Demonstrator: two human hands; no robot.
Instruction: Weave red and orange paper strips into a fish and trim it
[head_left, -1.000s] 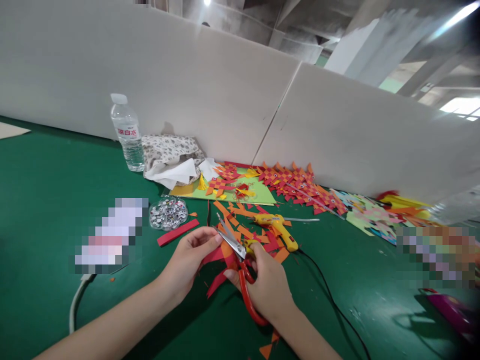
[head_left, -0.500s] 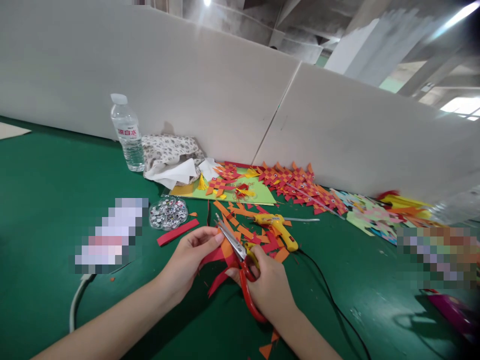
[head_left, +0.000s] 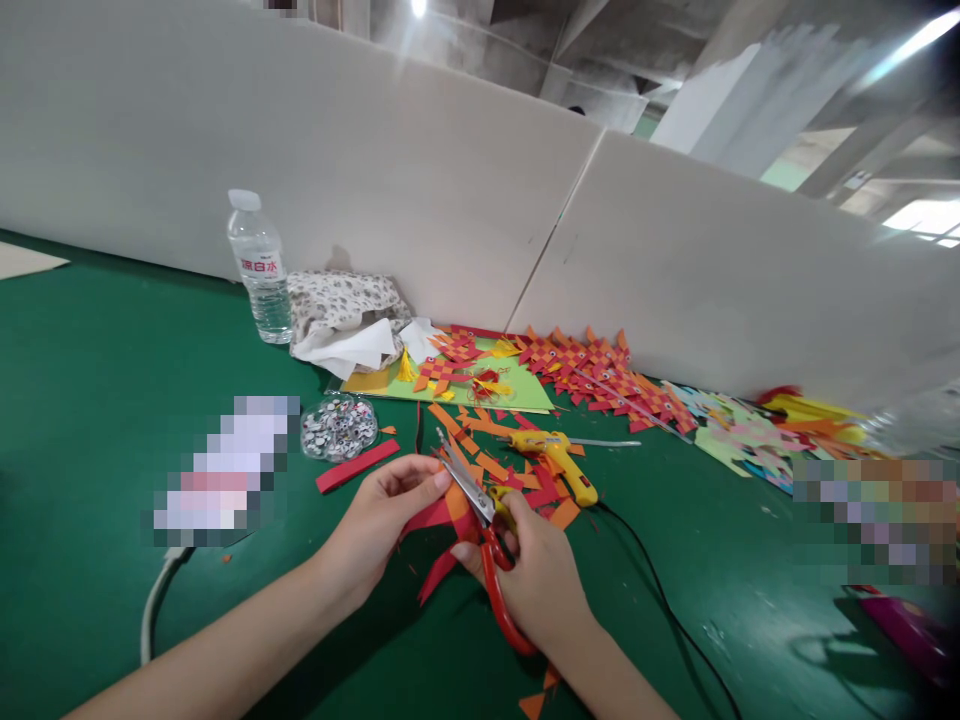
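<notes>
My left hand (head_left: 394, 510) pinches a red and orange woven paper piece (head_left: 437, 572) between thumb and fingers, with red strips hanging below. My right hand (head_left: 536, 565) is wrapped round red-handled scissors (head_left: 501, 610). Their metal blades lie over the orange part of the paper, close to my left thumb. A yellow glue gun (head_left: 559, 462) rests on the table just beyond my right hand. Red and orange paper scraps (head_left: 487, 465) are strewn behind the scissors. Part of the paper is hidden by the blades and fingers.
A bag of googly eyes (head_left: 339, 427) and a red strip (head_left: 358, 466) lie left of centre. Finished paper fish (head_left: 592, 370) are piled along the partition. A water bottle (head_left: 262, 270) stands by a patterned tissue pouch (head_left: 345, 310). The glue gun's cord (head_left: 660, 590) runs toward me.
The hanging red strip and the lower scissor handle have shifted very slightly down. Both hands keep the same grip, and the view has moved a little.
</notes>
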